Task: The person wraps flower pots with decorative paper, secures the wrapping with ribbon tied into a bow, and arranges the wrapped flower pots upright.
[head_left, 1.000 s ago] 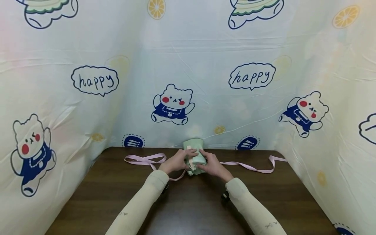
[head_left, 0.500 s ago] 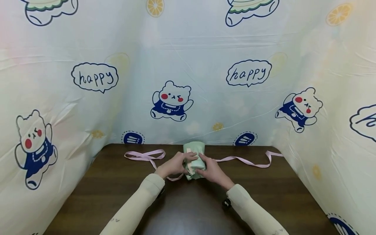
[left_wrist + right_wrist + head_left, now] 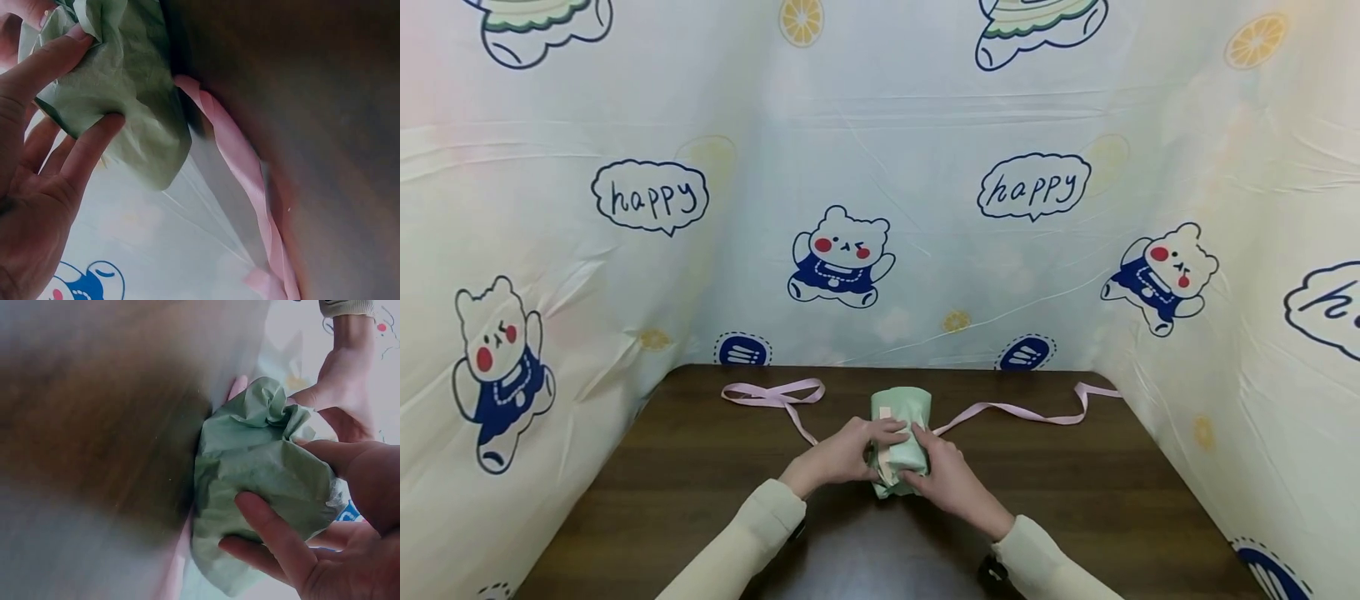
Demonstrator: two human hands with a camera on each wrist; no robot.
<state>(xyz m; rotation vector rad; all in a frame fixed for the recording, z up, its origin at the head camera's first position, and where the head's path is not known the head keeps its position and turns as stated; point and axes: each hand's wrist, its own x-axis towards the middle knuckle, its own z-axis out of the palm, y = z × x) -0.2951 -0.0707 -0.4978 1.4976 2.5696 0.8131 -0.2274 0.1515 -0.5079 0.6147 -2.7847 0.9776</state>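
Observation:
A pale green paper-wrapped bundle (image 3: 910, 407) lies on the table between both hands, its near end crumpled and folded. From its left side my left hand (image 3: 847, 452) grips it with bent fingers and thumb. On the right, my right hand (image 3: 953, 475) holds it the same way. The left wrist view shows the green wrapping (image 3: 134, 94) pinched between thumb and fingers. In the right wrist view fingers press into the wrapping (image 3: 269, 475) near its gathered folds. A pink ribbon (image 3: 1022, 411) emerges from beside the bundle; its part beneath is hidden.
The ribbon's left part (image 3: 771, 395) lies looped on the dark wooden table (image 3: 700, 483); its right end reaches the table's right edge. A printed curtain (image 3: 842, 125) with bears and "happy" bubbles hangs around the back and sides.
Both hands have drawn the green bundle toward the near side of the table, away from the back edge. The ribbon's portion beside the bundle has shifted with it.

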